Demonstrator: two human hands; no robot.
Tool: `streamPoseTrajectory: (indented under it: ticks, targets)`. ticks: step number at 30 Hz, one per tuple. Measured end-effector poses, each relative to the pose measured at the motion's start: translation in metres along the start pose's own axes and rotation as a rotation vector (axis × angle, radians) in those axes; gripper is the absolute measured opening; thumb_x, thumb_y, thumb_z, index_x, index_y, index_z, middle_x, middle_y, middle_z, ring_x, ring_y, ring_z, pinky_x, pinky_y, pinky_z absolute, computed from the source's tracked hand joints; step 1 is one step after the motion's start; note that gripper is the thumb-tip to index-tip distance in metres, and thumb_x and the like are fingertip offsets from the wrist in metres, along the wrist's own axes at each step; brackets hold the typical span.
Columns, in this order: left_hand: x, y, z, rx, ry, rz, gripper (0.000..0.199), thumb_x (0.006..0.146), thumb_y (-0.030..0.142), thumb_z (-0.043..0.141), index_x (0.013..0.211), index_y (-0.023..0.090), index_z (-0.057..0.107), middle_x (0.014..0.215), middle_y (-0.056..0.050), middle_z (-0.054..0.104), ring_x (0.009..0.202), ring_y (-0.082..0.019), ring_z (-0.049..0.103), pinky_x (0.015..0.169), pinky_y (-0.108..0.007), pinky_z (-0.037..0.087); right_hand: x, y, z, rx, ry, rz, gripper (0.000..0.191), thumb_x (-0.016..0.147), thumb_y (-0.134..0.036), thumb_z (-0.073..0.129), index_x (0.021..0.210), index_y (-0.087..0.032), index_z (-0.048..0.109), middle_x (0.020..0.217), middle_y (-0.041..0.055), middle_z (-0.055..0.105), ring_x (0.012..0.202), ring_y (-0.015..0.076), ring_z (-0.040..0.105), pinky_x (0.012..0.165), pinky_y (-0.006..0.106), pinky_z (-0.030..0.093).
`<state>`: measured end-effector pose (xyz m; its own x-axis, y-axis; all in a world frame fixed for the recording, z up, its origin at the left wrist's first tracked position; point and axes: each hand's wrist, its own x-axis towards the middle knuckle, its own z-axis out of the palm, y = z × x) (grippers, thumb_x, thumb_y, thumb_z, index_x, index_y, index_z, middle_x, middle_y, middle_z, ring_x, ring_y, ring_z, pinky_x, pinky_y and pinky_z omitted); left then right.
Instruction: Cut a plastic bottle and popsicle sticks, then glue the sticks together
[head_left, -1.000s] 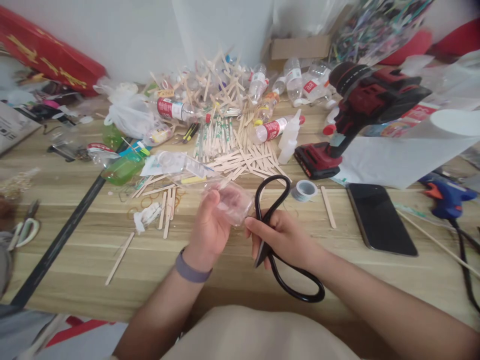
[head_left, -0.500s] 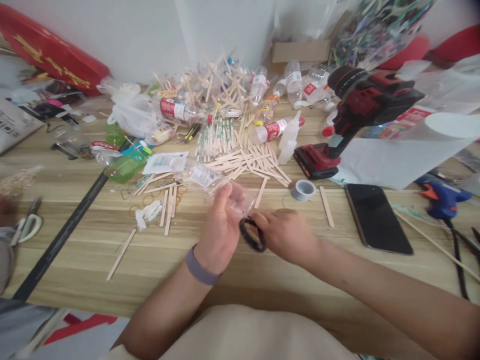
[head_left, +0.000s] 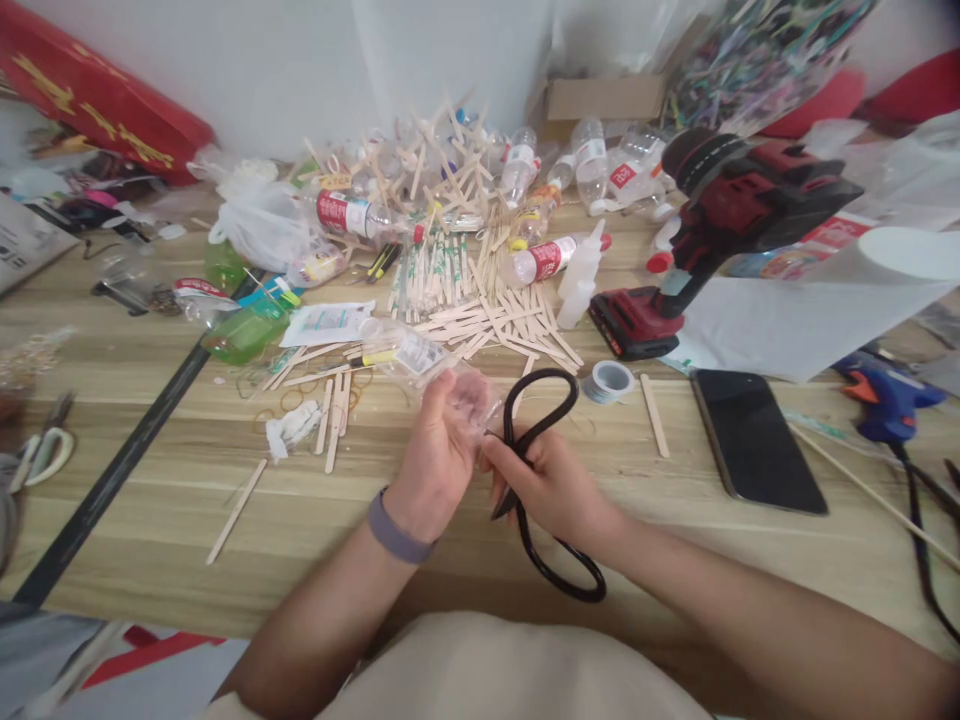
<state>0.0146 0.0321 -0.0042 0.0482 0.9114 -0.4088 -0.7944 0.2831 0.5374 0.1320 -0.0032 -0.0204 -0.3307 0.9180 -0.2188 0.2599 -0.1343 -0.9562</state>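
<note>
My left hand (head_left: pixel 442 440) is wrapped round a clear plastic bottle (head_left: pixel 414 352) with a white label, lying tilted away from me over the table. The bottle's near end, by my palm, looks cut open. In my right hand (head_left: pixel 551 480) is a pair of scissors (head_left: pixel 544 405) with large black loop handles. One loop stands above my fingers and the other hangs below them. A short dark blade end shows under my thumb, close to the bottle's near end; my fingers hide the rest of the blades.
Wooden sticks (head_left: pixel 517 320) lie piled beyond my hands, with several plastic bottles (head_left: pixel 551 260) around them. A red and black cordless drill (head_left: pixel 697 230) stands at right, near a phone (head_left: pixel 757 440), a wire spool (head_left: pixel 609 381) and a blue glue gun (head_left: pixel 889 395). White-handled scissors (head_left: pixel 52 452) lie far left.
The scissors have turned in my right hand, so both handle loops now show spread apart. My left hand still has the bottle, shifted slightly. A yellow strip now shows beside the bottle.
</note>
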Motion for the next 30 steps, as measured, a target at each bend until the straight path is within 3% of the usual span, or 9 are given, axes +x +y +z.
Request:
streamPoseTrajectory:
  ticks: [3, 6, 12, 16, 18, 20, 24, 27, 30]
  targets:
    - [0.000, 0.003, 0.000, 0.053, -0.121, -0.046, 0.022, 0.084, 0.039, 0.063, 0.082, 0.016, 0.064, 0.069, 0.000, 0.062, 0.047, -0.010, 0.054, 0.033, -0.020, 0.031, -0.005, -0.008, 0.005, 0.269, -0.045, 0.114, 0.050, 0.085, -0.067, 0.044, 0.071, -0.020, 0.054, 0.049, 0.0012, 0.063, 0.031, 0.0138, 0.054, 0.031, 0.021, 0.037]
    - [-0.002, 0.004, 0.000, 0.049, -0.128, -0.036, 0.024, 0.082, 0.041, 0.066, 0.084, 0.018, 0.066, 0.077, 0.000, 0.066, 0.045, -0.010, 0.054, 0.031, -0.021, 0.029, -0.006, -0.015, 0.008, 0.489, -0.045, 0.211, 0.047, 0.083, -0.064, 0.047, 0.074, -0.019, 0.055, 0.047, -0.0013, 0.062, 0.028, 0.0100, 0.048, 0.030, 0.018, 0.031]
    - [-0.004, 0.006, -0.001, 0.028, -0.107, 0.012, 0.016, 0.082, 0.034, 0.070, 0.087, 0.019, 0.069, 0.089, -0.004, 0.071, 0.065, -0.014, 0.066, 0.055, -0.023, 0.052, -0.007, -0.016, 0.010, 0.742, -0.054, 0.331, 0.038, 0.078, -0.056, 0.058, 0.073, -0.019, 0.054, 0.040, -0.0058, 0.053, 0.023, 0.0056, 0.033, 0.027, 0.016, 0.022]
    - [0.011, 0.026, -0.003, -0.137, -0.075, 0.072, 0.020, 0.094, 0.031, 0.054, 0.087, 0.017, 0.066, 0.087, -0.006, 0.071, 0.081, -0.016, 0.069, 0.075, -0.025, 0.056, -0.018, -0.012, 0.007, 0.779, -0.065, 0.350, 0.040, 0.075, -0.056, 0.066, 0.067, -0.018, 0.057, 0.037, -0.0037, 0.052, 0.021, 0.0067, 0.031, 0.026, 0.018, 0.020]
    - [0.015, 0.036, -0.007, -0.169, -0.077, 0.129, 0.028, 0.096, 0.037, 0.048, 0.088, 0.016, 0.065, 0.085, -0.005, 0.070, 0.079, -0.014, 0.068, 0.075, -0.023, 0.056, -0.022, -0.009, 0.001, 0.781, 0.054, 0.306, 0.044, 0.072, -0.059, 0.071, 0.065, -0.018, 0.058, 0.038, -0.0017, 0.054, 0.022, 0.0085, 0.036, 0.025, 0.019, 0.021]
    - [0.013, 0.037, -0.012, -0.131, -0.113, 0.110, 0.030, 0.095, 0.042, 0.051, 0.093, 0.015, 0.066, 0.092, -0.007, 0.071, 0.086, -0.016, 0.069, 0.076, -0.025, 0.055, -0.020, -0.007, -0.010, 0.791, 0.273, 0.213, 0.046, 0.067, -0.061, 0.078, 0.068, -0.018, 0.060, 0.045, -0.0010, 0.061, 0.028, 0.0097, 0.045, 0.029, 0.020, 0.031]
    - [-0.006, 0.017, -0.026, 0.008, -0.217, -0.063, 0.046, 0.077, 0.054, 0.072, 0.097, 0.013, 0.069, 0.110, -0.014, 0.070, 0.104, -0.026, 0.065, 0.084, -0.035, 0.054, -0.006, -0.003, -0.035, 0.803, 0.642, 0.009, 0.050, 0.069, -0.069, 0.072, 0.084, -0.021, 0.066, 0.069, -0.0010, 0.071, 0.060, 0.0135, 0.067, 0.054, 0.022, 0.052]
    - [-0.022, 0.000, -0.035, 0.120, -0.393, -0.245, 0.060, 0.061, 0.062, 0.081, 0.095, 0.015, 0.073, 0.109, -0.012, 0.070, 0.097, -0.025, 0.064, 0.080, -0.031, 0.052, 0.001, 0.004, -0.041, 0.722, 0.707, -0.080, 0.056, 0.075, -0.075, 0.063, 0.094, -0.023, 0.069, 0.083, 0.0023, 0.074, 0.082, 0.0177, 0.071, 0.065, 0.025, 0.054]
    - [-0.031, -0.009, -0.038, 0.184, -0.529, -0.337, 0.059, 0.053, 0.059, 0.087, 0.090, 0.015, 0.074, 0.090, -0.008, 0.068, 0.075, -0.018, 0.061, 0.071, -0.029, 0.050, 0.005, 0.013, -0.033, 0.642, 0.648, -0.085, 0.058, 0.079, -0.077, 0.056, 0.098, -0.025, 0.069, 0.092, 0.0040, 0.074, 0.090, 0.0191, 0.070, 0.076, 0.030, 0.055]
